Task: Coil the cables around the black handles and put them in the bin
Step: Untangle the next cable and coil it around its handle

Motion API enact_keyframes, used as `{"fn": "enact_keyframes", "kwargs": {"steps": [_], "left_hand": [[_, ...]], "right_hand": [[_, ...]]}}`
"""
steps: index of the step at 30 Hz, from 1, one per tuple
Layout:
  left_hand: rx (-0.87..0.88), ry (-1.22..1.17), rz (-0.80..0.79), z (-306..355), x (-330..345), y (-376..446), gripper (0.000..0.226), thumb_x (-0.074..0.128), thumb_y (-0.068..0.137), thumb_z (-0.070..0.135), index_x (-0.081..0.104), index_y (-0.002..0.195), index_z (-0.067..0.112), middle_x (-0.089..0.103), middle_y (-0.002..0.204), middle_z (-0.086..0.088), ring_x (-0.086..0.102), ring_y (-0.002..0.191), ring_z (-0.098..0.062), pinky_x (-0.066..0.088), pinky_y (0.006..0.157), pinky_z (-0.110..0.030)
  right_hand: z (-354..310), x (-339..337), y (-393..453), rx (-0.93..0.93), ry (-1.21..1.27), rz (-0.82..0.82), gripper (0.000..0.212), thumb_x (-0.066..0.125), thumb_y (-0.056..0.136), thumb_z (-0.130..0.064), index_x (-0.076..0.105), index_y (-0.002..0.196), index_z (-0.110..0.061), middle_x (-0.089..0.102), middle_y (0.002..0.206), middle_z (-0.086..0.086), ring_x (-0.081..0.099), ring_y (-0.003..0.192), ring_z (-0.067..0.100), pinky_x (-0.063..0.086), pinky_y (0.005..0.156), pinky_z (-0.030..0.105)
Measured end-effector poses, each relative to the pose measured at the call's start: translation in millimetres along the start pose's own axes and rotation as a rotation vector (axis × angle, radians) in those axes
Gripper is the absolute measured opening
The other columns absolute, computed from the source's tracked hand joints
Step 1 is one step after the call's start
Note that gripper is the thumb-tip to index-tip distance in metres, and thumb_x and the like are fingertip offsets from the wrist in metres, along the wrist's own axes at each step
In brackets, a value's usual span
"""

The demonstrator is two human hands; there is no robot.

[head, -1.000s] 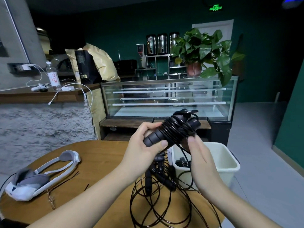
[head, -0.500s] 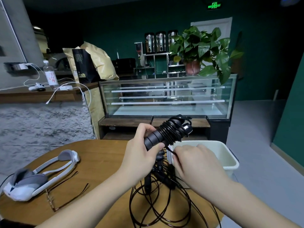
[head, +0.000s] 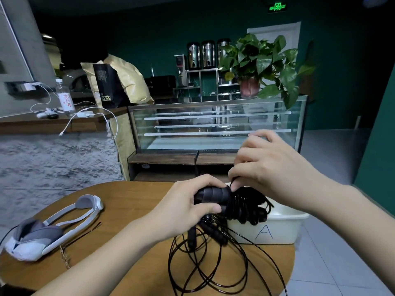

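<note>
My left hand (head: 188, 207) grips the bare ends of a pair of black handles (head: 213, 199), held level over the table edge. Black cable (head: 248, 207) is coiled tightly around their right part. My right hand (head: 269, 171) pinches the cable just above the coil with thumb and fingertips. Directly behind and below the coil stands the white bin (head: 280, 229), marked with the letter A. More black handles (head: 211, 231) lie on the table under my hands, with loose cable loops (head: 209, 272) spread toward the front edge.
The round wooden table (head: 132, 201) carries a white and grey headset (head: 49, 229) at the left with thin-framed glasses (head: 66, 253) beside it. Beyond the table are a glass display case (head: 213, 124) and a counter with a bottle and white chargers.
The coiled handles have dropped from chest height and tilted level over the bin. My right hand rose from below the coil and now pinches the cable from above.
</note>
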State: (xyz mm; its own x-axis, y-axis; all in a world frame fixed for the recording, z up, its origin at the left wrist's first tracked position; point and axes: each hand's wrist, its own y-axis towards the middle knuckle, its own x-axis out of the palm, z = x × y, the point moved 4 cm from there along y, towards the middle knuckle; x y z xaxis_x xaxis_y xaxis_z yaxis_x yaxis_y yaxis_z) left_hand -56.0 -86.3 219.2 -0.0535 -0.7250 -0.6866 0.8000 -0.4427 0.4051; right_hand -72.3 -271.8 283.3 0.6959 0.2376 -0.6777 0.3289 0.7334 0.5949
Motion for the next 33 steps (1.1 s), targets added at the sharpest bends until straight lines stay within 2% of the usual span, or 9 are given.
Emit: {"fn": "enact_keyframes", "kwargs": {"steps": [8, 14, 17, 19, 21, 23, 25, 29, 33], "left_hand": [[-0.002, -0.141, -0.163, 6, -6, 0, 0.035, 0.078, 0.089, 0.018, 0.067, 0.12, 0.031, 0.076, 0.106, 0.007, 0.07, 0.102, -0.011, 0.053, 0.096, -0.031], [0.03, -0.447, -0.201, 10, -12, 1, 0.034, 0.077, 0.086, 0.006, 0.067, 0.117, 0.015, 0.074, 0.103, 0.005, 0.069, 0.093, -0.008, 0.052, 0.08, -0.019], [0.024, -0.813, -0.208, 11, -2, -1, 0.037, 0.083, 0.083, 0.017, 0.064, 0.114, 0.014, 0.07, 0.107, -0.008, 0.068, 0.093, -0.024, 0.056, 0.081, -0.034], [0.004, -1.029, -0.153, 10, 6, 0, 0.04, 0.084, 0.081, 0.021, 0.061, 0.113, 0.014, 0.065, 0.109, -0.018, 0.066, 0.091, -0.032, 0.057, 0.076, -0.039], [-0.012, -1.156, -0.059, 10, 12, 2, 0.039, 0.083, 0.082, 0.018, 0.059, 0.112, 0.012, 0.062, 0.111, -0.024, 0.064, 0.088, -0.035, 0.056, 0.069, -0.036], [-0.044, -1.238, 0.049, 8, 16, 5, 0.037, 0.081, 0.083, 0.016, 0.058, 0.112, 0.01, 0.062, 0.108, -0.025, 0.065, 0.082, -0.035, 0.053, 0.06, -0.035], [-0.091, -1.281, 0.152, 4, 19, 7, 0.035, 0.077, 0.082, 0.017, 0.06, 0.111, 0.008, 0.064, 0.104, -0.024, 0.063, 0.08, -0.037, 0.05, 0.062, -0.036], [-0.137, -1.39, 0.246, 2, 25, 10, 0.04, 0.077, 0.081, 0.019, 0.058, 0.114, 0.006, 0.067, 0.099, -0.015, 0.062, 0.085, -0.027, 0.045, 0.079, -0.043], [-0.2, -1.435, 0.369, -2, 25, 13, 0.029, 0.065, 0.092, 0.016, 0.056, 0.118, 0.007, 0.068, 0.093, -0.009, 0.061, 0.074, -0.016, 0.039, 0.071, -0.035]], "right_hand": [[12, 16, -12, 0.219, 0.431, -0.042, 0.023, 0.055, 0.089, -0.058, 0.072, 0.088, -0.042, 0.061, 0.082, -0.018, 0.051, 0.087, 0.009, 0.042, 0.078, 0.03], [14, 26, -18, 0.545, 1.167, -0.046, 0.006, 0.074, 0.079, -0.018, 0.079, 0.081, -0.016, 0.074, 0.08, -0.006, 0.066, 0.075, 0.004, 0.047, 0.074, 0.014], [9, 41, -28, 0.651, 1.223, -0.05, 0.017, 0.071, 0.084, -0.004, 0.079, 0.092, -0.017, 0.077, 0.086, -0.009, 0.071, 0.083, 0.002, 0.053, 0.077, 0.017], [4, 53, -35, 0.774, 1.224, 0.002, 0.032, 0.06, 0.089, 0.009, 0.075, 0.089, -0.02, 0.073, 0.077, -0.007, 0.068, 0.069, 0.003, 0.054, 0.065, 0.023], [-4, 57, -37, 0.899, 1.293, 0.061, 0.028, 0.045, 0.093, 0.012, 0.063, 0.078, -0.003, 0.063, 0.065, 0.016, 0.055, 0.046, 0.017, 0.045, 0.047, 0.026], [-14, 56, -34, 0.943, 1.334, 0.133, 0.018, 0.045, 0.096, 0.004, 0.058, 0.084, 0.003, 0.058, 0.064, 0.03, 0.046, 0.041, 0.022, 0.045, 0.05, 0.037], [-22, 54, -34, 0.989, 1.477, 0.245, 0.019, 0.049, 0.101, -0.011, 0.062, 0.092, 0.0, 0.062, 0.069, 0.027, 0.052, 0.045, 0.021, 0.049, 0.052, 0.038], [-32, 58, -40, 1.092, 1.67, 0.415, 0.031, 0.05, 0.099, -0.024, 0.066, 0.101, 0.003, 0.075, 0.084, 0.015, 0.071, 0.069, 0.019, 0.055, 0.055, 0.021], [-36, 55, -51, 1.189, 1.493, 0.523, 0.026, 0.05, 0.101, -0.021, 0.061, 0.096, 0.002, 0.077, 0.087, 0.015, 0.075, 0.079, 0.024, 0.06, 0.06, 0.024]]}}
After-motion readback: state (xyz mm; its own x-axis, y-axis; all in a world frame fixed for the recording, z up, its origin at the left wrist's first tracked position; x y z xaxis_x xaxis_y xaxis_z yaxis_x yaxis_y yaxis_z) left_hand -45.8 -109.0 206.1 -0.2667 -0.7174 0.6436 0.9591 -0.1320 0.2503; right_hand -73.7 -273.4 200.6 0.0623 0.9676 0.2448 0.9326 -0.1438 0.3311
